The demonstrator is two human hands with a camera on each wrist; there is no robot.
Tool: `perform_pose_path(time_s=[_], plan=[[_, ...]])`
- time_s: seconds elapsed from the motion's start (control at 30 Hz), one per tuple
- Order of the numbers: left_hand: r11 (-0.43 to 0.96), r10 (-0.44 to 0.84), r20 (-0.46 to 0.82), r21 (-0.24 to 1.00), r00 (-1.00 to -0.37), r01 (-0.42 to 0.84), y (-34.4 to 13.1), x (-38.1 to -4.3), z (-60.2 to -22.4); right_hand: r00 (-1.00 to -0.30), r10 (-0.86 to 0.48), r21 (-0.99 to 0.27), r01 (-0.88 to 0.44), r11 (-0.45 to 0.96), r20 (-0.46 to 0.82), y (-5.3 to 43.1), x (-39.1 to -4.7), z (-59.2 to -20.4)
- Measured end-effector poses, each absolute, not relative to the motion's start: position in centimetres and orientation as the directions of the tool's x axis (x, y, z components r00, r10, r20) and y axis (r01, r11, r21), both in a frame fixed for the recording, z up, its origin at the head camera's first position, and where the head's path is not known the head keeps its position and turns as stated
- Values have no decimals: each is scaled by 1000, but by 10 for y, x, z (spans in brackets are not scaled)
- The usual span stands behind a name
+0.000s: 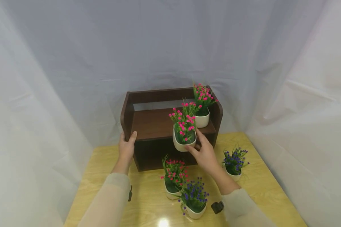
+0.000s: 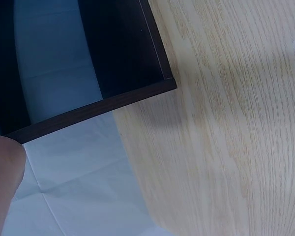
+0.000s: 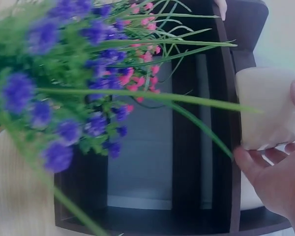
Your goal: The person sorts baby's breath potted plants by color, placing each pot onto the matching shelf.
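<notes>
A dark brown two-tier shelf (image 1: 150,123) stands on the table, its left side panel gripped near the front edge by my left hand (image 1: 127,149). In the left wrist view, only part of that hand (image 2: 5,172) shows beside the shelf's edge (image 2: 96,109). My right hand (image 1: 205,155) holds a white-potted pink flower plant (image 1: 184,144) at the front of the upper board. The right wrist view shows the fingers round its white pot (image 3: 268,105); whether the pot touches the board is unclear. Behind it, another pink flower plant (image 1: 202,121) sits at the upper board's right end.
In front of the shelf stand a pink flower plant (image 1: 174,176) and a purple flower plant (image 1: 194,195), close together. A second purple flower plant (image 1: 235,164) is on the table (image 1: 261,189) to the right of my right forearm. Pale curtains (image 1: 170,44) surround the table.
</notes>
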State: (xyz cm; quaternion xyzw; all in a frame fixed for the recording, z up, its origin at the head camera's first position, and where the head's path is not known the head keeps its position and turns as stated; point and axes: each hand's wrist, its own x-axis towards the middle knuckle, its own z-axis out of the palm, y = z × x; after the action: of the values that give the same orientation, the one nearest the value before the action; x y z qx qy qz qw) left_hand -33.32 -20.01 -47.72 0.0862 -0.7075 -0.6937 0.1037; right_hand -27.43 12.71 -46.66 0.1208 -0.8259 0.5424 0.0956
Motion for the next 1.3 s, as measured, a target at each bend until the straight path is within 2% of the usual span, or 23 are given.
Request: perform_pose_path(time_s=[0.53,0.73,0.93,1.17,1.3], plan=[[31,-299,79,997,-951,73,-205,-356,-509,-961,-92,-819,-271,506,261,112,-303,-445],[29,-291,66,998,-954,60,-205,-353,-506,-960,-116,-813,-279,511,257,107,-317,-445],[-3,-261,24,1000,-965,26,-203,-340,-486,-959,-117,-797,-279,536,257,98,-331,-443],[27,-303,69,998,-951,64,-207,-356,-508,-968,-90,-794,-246,556,236,91,-342,-440],[1,-290,36,999,-956,37,-205,-351,-499,-968,-79,-790,-241,563,238,88,-349,-440]])
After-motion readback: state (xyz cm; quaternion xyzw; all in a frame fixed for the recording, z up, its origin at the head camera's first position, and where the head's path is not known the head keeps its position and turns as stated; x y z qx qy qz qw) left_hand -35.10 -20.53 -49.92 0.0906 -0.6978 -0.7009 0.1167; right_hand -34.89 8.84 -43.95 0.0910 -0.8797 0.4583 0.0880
